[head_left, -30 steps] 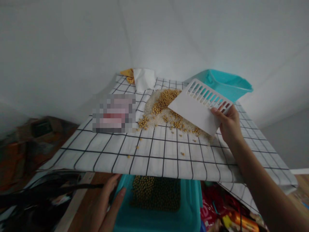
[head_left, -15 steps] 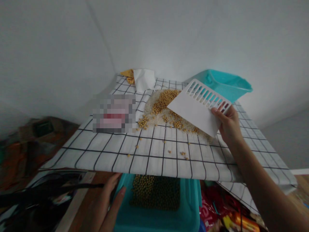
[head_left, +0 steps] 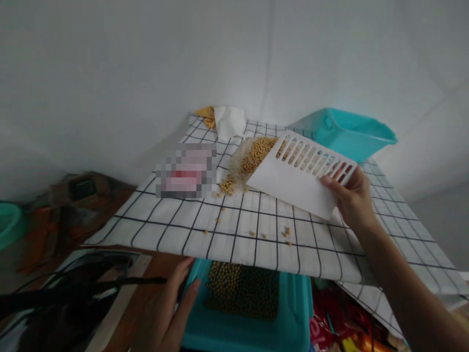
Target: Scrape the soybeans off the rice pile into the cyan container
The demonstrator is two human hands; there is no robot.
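Some done, more left, seemingly: gripped scraper (head_left: 289, 186) in right hand (head_left: 353, 195) at piled beans (head_left: 256, 154), held left hand (head_left: 168, 305) wide at bean-filled tub (head_left: 245, 333).

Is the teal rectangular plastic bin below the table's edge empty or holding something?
Holding something: yellowish round beans lie inside the bin, surrounded by its teal walls.

Pinkish lettering (head_left: 316, 329) on red packaging (head_left: 331, 309), too blurred to read

Near the far left corner of the checked surface (head_left: 161, 210), a white sheet (head_left: 230, 123) sits beside something yellow (head_left: 207, 117); nearer lies a pixelated pinkish item (head_left: 187, 172). Leftward, below, are a green basin (head_left: 10, 224) and brown box (head_left: 83, 194); red packaging (head_left: 330, 313) lies underneath, right.
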